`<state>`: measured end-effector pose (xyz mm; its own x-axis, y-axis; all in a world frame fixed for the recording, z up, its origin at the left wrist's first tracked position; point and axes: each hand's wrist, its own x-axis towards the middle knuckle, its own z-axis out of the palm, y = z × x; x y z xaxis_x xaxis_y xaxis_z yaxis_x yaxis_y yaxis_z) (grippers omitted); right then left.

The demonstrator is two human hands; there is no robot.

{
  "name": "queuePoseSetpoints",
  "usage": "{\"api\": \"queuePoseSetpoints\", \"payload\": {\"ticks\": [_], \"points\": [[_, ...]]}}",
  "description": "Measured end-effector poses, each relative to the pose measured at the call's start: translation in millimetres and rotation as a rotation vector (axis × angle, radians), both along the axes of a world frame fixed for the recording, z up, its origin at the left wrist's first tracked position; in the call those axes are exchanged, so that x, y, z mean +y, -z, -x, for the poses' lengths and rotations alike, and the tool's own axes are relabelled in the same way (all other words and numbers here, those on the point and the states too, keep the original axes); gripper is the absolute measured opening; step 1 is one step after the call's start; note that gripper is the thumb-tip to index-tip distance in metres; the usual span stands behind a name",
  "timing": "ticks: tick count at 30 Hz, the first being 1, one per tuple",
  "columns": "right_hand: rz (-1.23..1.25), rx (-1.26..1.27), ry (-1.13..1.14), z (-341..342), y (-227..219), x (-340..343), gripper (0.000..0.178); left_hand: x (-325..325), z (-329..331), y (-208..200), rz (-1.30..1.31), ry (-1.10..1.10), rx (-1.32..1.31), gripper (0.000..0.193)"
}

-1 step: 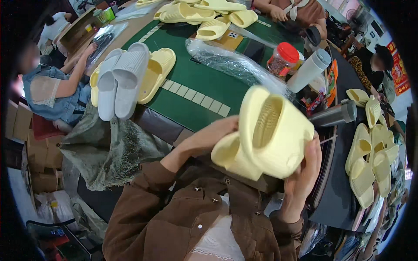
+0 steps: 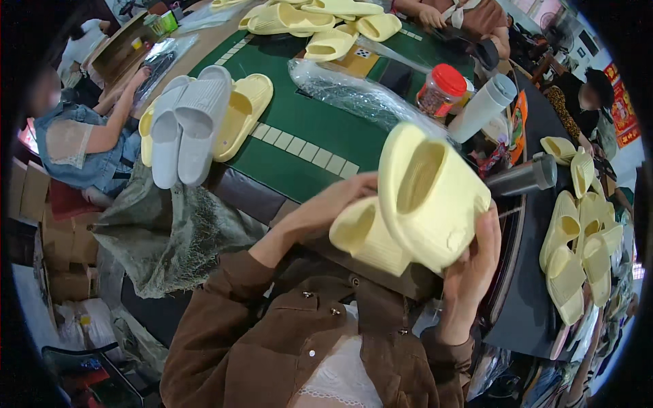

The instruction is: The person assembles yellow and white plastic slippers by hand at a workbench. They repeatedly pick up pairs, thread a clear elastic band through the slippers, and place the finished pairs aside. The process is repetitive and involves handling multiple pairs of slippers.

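Observation:
In front of my chest a pair of pale yellow slide slippers (image 2: 435, 197) is held between both hands, tilted, with one slipper overlapping the other (image 2: 364, 234). My left hand (image 2: 343, 197) is closed on the pair from the left, its fingertips hidden behind the slippers. My right hand (image 2: 478, 251) grips the right side of the nearer slipper. Just past the right hand a thin pale strand (image 2: 511, 212) shows; where it leads I cannot tell. To the left, grey slippers (image 2: 194, 129) lie on top of yellow slippers (image 2: 246, 112) at the table edge.
More yellow slippers (image 2: 292, 20) are heaped on the green table (image 2: 320, 129). Clear plastic bags (image 2: 354, 88), a red-lidded jar (image 2: 445, 88), a white bottle (image 2: 483, 109) and a dark tumbler (image 2: 524, 175) stand or lie ahead. Slippers (image 2: 568, 272) lie right. Other people sit around.
The pair in my hands has tilted slightly, the upper slipper turning and shifting up a little. Both hands keep their hold.

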<state>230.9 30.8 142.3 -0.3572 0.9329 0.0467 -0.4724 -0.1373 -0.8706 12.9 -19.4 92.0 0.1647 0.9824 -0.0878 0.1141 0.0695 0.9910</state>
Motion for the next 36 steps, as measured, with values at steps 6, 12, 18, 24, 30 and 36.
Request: {"api": "queuePoseSetpoints", "payload": {"ticks": [6,12,18,24,30,36], "points": [[0.292,0.161,0.034,5,40,39,0.025,9,14,69,0.065,-0.399,-0.359,0.057],[0.297,0.130,0.067,0,53,48,0.027,14,17,96,-0.143,-0.347,0.080,0.053],[0.117,-0.121,-0.117,8,25,19,0.021,43,35,77,-0.282,-0.348,-0.044,0.047],[0.190,-0.178,-0.355,29,50,-17,0.027,52,40,62,-0.039,-0.580,-0.499,0.047],[0.153,-0.130,-0.537,43,81,-29,0.044,17,83,71,-0.069,-0.685,-0.356,0.049],[-0.265,-0.611,-0.314,23,93,9,0.037,-6,63,50,-0.217,-0.542,0.241,0.052]]}}
